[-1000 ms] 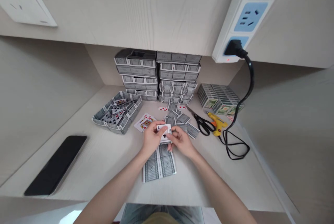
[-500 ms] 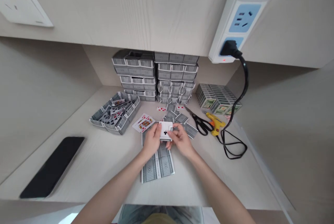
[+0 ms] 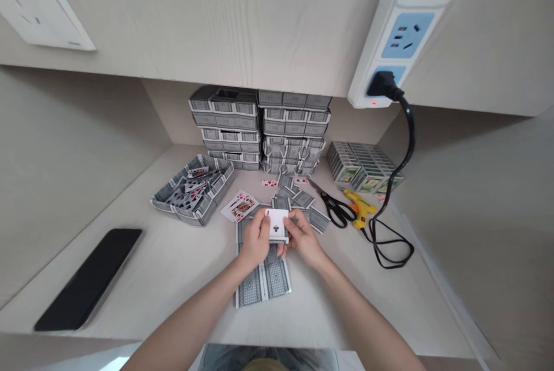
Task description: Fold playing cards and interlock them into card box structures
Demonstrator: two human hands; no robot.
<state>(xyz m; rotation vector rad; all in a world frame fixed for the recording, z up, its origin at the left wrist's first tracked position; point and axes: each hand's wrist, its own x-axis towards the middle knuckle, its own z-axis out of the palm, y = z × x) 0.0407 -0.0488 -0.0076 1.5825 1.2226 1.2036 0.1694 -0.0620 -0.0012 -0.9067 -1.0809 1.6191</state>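
Note:
My left hand grips the left edge of a playing card with a black club mark, thumb on its face. On its right edge, my right hand pinches the same card. A folded strip with a patterned back shows along the card's lower edge. Beneath both hands lies a flat panel of grey patterned cards, partly covered by them. Loose cards lie face down just beyond my hands, and a face card rests to their left.
A card-made tray holds loose cards at left, near a black phone. Stacked card boxes stand behind. Scissors, a yellow glue gun with its black cable and card packs are at right.
The card's lower edge now shows a folded-up strip, and the right fingers have shifted toward its right edge. The whole view has moved slightly.

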